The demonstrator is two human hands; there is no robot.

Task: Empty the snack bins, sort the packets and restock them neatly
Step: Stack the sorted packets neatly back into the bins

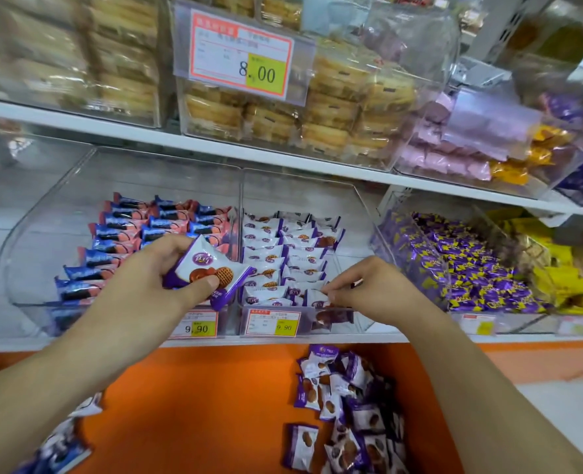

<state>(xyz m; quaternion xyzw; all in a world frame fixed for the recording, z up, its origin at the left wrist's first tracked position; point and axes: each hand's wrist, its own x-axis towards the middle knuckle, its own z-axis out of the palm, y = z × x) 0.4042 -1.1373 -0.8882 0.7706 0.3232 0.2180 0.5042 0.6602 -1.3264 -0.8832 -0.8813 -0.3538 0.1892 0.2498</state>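
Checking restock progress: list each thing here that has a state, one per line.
Left hand: grips a white-and-purple waffle packet, lifted in front of the bins.
Right hand: fingers pinch a packet in the front row of the middle bin.
Middle bin: partly restocked, packets upright in neat rows.
Left bin: blue-and-pink packets in rows.
Loose pile: unsorted on the orange ledge.

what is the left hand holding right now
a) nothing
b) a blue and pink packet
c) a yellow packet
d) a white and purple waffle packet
d: the left hand grips a white and purple waffle packet in front of the bins, matching those lined up in the middle bin, where the right hand pinches another packet.
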